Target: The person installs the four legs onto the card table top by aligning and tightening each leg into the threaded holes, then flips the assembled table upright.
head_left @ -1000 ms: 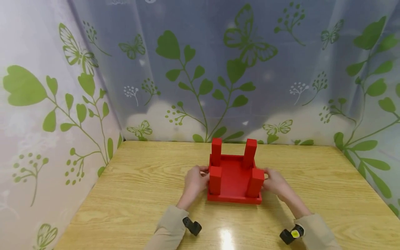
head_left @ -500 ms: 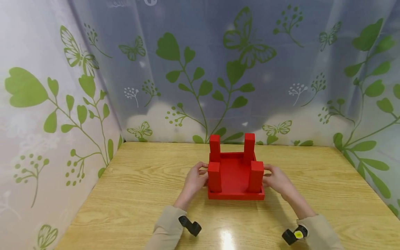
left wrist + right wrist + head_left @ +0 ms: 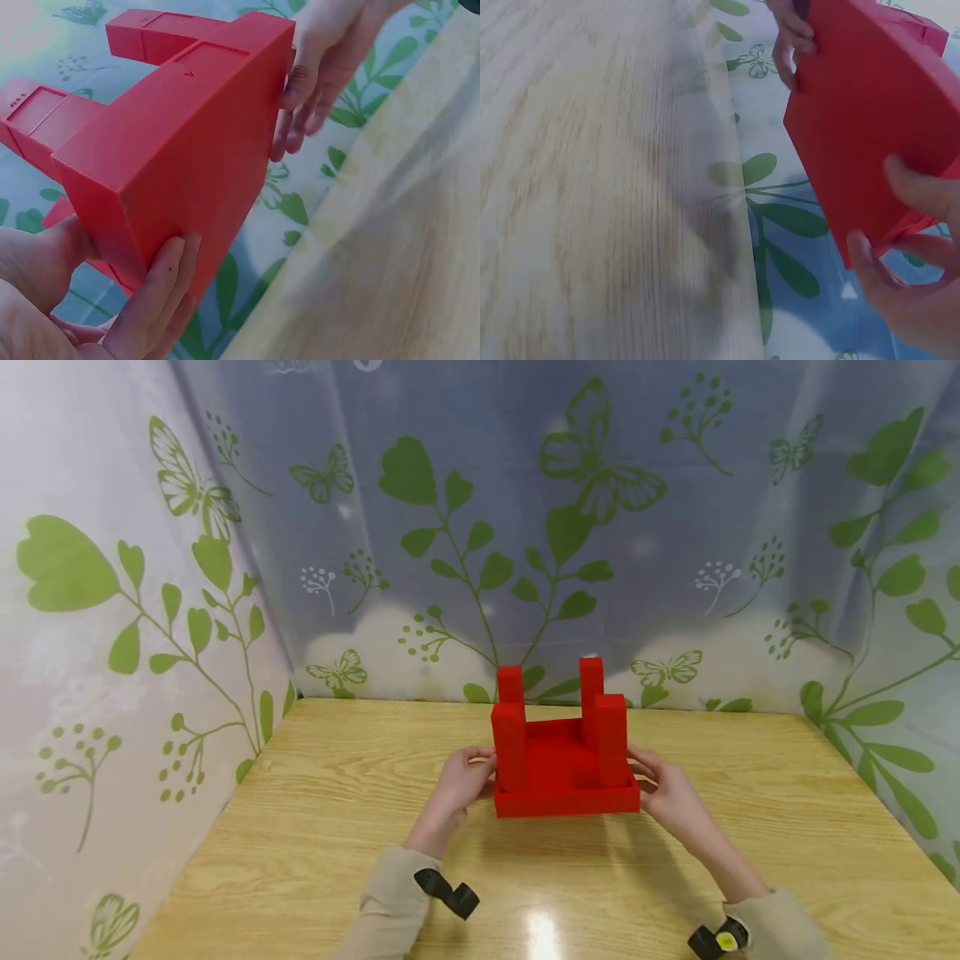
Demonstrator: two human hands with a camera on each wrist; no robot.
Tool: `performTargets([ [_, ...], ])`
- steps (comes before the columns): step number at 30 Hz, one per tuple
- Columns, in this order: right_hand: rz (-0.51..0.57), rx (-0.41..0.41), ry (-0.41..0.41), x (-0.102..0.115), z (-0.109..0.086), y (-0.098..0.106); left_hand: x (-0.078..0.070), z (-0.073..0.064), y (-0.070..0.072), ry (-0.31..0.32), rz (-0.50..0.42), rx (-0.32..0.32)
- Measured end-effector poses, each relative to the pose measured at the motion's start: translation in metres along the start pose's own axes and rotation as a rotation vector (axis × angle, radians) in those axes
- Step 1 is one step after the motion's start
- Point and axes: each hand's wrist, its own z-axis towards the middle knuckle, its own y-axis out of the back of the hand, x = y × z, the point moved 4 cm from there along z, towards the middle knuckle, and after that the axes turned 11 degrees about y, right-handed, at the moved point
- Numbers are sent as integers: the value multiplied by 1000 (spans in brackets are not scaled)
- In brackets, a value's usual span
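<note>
A small red toy table [image 3: 558, 802] is held upside down above the wooden tabletop, its legs pointing up and its flat top facing down. My left hand [image 3: 456, 783] grips its left side, thumb on the side wall and fingers spread under the flat face, as the left wrist view shows on the left hand [image 3: 142, 296]. On the opposite side my right hand [image 3: 670, 795] holds it. In the right wrist view the fingertips of the right hand [image 3: 911, 277] lie against the red flat face [image 3: 862, 127] and its edge.
The light wooden tabletop [image 3: 337, 793] spreads below both hands, with a soft shadow under the toy table. A patterned curtain [image 3: 480, 527] with green leaves and butterflies stands along the back edge and both sides. Black wrist cameras [image 3: 447, 893] sit on the sleeves.
The red toy table has risen off the tabletop and tilted, so its near side shows more and its floor less. Both hands have come up with it, still at its two sides.
</note>
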Motion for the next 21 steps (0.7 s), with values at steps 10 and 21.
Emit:
performTargets([
  [10,-195,-210,518,25,-3,3,-11,-9,2,-13,24,37],
  [21,-177,-343,601,42,-2,1,-25,-17,4,-175,78,177],
])
